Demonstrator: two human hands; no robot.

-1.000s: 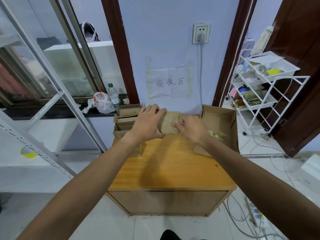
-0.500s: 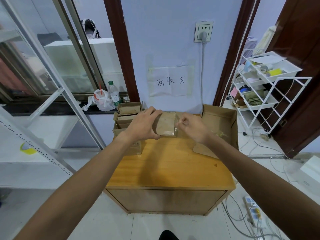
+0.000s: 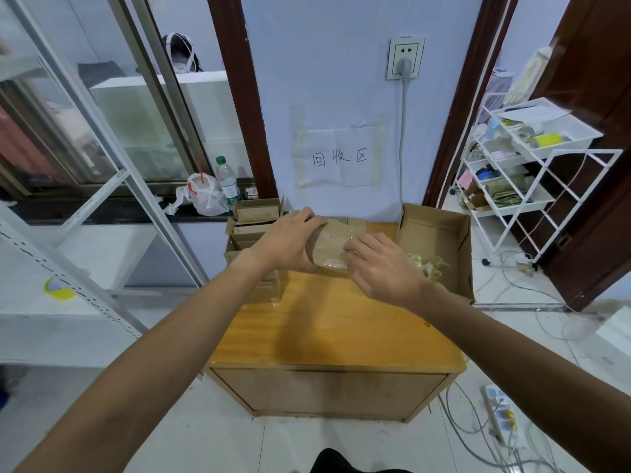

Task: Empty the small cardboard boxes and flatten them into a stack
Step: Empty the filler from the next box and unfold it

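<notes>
The wooden table (image 3: 334,329) carries a large open cardboard box (image 3: 440,233) at its right rear, with pale yellowish scraps (image 3: 428,266) lying inside. At the left rear stands a stack of small boxes (image 3: 256,230), flaps open; their contents are not visible. The small cardboard box (image 3: 329,245) is above the table's back, between both hands, where it was half a second ago. The right hand has slipped slightly lower. The left hand (image 3: 290,244) wraps the box's left end, fingers curled over the top. The right hand (image 3: 379,268) pinches its right edge with bent fingertips.

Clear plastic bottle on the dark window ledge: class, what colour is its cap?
Green cap, seen best in the head view.
</notes>
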